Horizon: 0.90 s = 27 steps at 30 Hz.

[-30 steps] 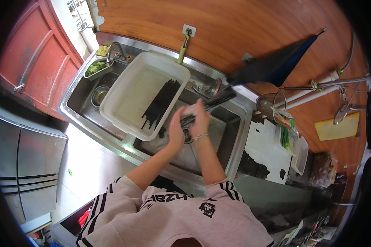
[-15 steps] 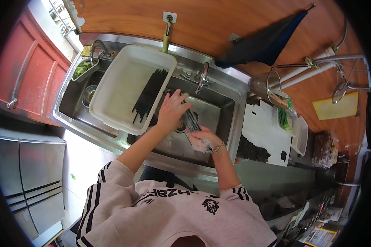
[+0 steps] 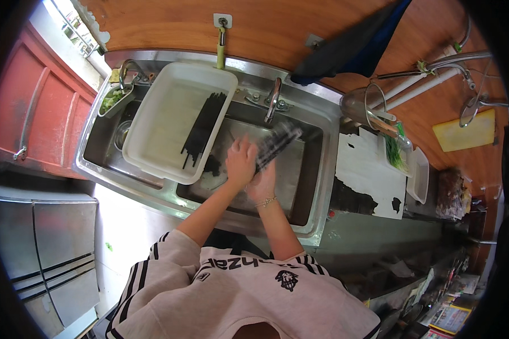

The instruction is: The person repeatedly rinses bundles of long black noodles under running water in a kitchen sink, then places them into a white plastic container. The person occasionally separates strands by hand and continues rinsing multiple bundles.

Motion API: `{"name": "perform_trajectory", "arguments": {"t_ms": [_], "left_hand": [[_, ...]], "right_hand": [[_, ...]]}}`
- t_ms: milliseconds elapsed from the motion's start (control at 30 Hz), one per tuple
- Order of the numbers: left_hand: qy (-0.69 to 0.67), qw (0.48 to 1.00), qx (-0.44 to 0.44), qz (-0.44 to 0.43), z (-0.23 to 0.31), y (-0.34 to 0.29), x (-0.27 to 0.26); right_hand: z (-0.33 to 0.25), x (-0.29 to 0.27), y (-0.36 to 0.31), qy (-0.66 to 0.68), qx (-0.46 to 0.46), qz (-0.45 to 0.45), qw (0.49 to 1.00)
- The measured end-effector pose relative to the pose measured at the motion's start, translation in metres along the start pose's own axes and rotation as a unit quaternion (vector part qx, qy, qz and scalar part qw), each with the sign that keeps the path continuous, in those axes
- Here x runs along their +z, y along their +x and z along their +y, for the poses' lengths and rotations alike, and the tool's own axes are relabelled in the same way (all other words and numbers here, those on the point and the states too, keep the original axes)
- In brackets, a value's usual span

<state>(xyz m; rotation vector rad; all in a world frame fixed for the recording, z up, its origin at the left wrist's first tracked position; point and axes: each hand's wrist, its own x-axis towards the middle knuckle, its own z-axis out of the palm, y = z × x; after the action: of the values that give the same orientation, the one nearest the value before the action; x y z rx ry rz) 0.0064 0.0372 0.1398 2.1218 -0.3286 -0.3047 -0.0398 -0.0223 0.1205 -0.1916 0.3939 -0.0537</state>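
A bundle of black chopsticks (image 3: 279, 148), blurred by motion, slants up and right over the steel sink basin (image 3: 306, 186). My left hand (image 3: 241, 162) is closed about the lower left of the bundle, its fingers curled. Wet and wearing a bracelet at the wrist, my right hand (image 3: 263, 184) grips the bundle's lower end from below; part of its fingers is hidden. More black chopsticks (image 3: 205, 131) lie side by side in a white plastic tub (image 3: 134, 133) of cloudy water, left of my hands.
A tap (image 3: 274, 100) stands behind the basin, and a second tap (image 3: 131, 65) at the far left beside a strainer of green scraps (image 3: 112, 101). To the right, a peeling white board (image 3: 367, 169) lies near a container of green onions (image 3: 396, 155).
The chopstick bundle has swung up and to the right, from lying between my spread hands. My right hand has moved left and in close beside my left, which has shifted slightly down.
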Motion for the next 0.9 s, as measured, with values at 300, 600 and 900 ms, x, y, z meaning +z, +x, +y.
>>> {"name": "perform_trajectory", "arguments": {"t_ms": [300,600,900], "left_hand": [[-0.084,0.992,0.003,0.095,-0.045,0.006,0.032],[0.022,0.988,0.136,-0.071,-0.037,-0.035,-0.002],[-0.359,0.930,-0.083,-0.001,-0.036,-0.009,-0.004]], "right_hand": [[0.012,0.019,-0.001,-0.027,-0.011,-0.005,1.000],[-0.013,-0.007,0.039,-0.136,-0.192,0.087,0.968],[0.028,0.025,0.018,-0.176,-0.149,0.130,0.964]]}}
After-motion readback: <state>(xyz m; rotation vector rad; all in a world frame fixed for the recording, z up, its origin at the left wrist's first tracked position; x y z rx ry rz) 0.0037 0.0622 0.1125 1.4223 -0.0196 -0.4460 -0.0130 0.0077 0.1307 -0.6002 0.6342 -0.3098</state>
